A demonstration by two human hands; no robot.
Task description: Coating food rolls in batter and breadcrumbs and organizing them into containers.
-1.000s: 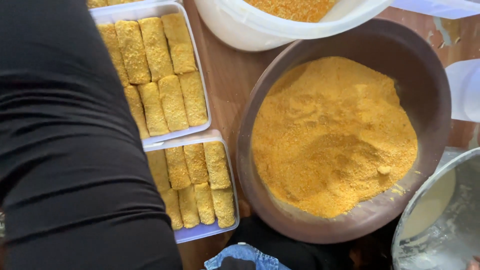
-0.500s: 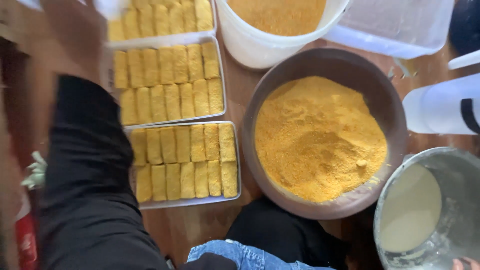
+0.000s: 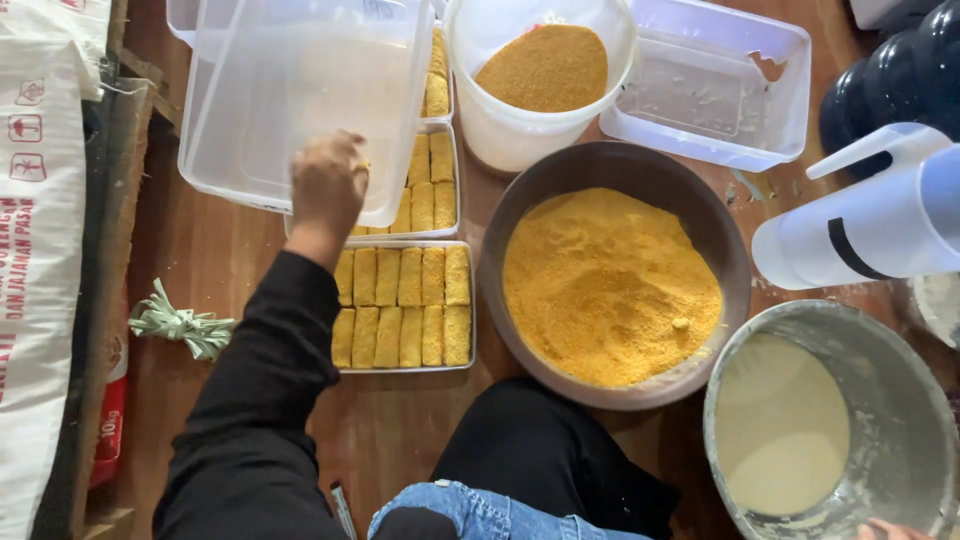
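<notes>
Clear plastic tub (image 3: 290, 90) in left hand (image 3: 326, 185) above crumbed rolls (image 3: 405, 305).

upper tray rolls (image 3: 428, 192): partly hidden by clear container (image 3: 300, 100) | right hand (image 3: 890, 530): cut off at bottom edge

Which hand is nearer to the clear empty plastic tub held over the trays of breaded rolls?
The left. The left hand grips the near rim of the clear tub. The right hand only shows as fingertips at the bottom right edge, by the metal bowl of batter.
</notes>
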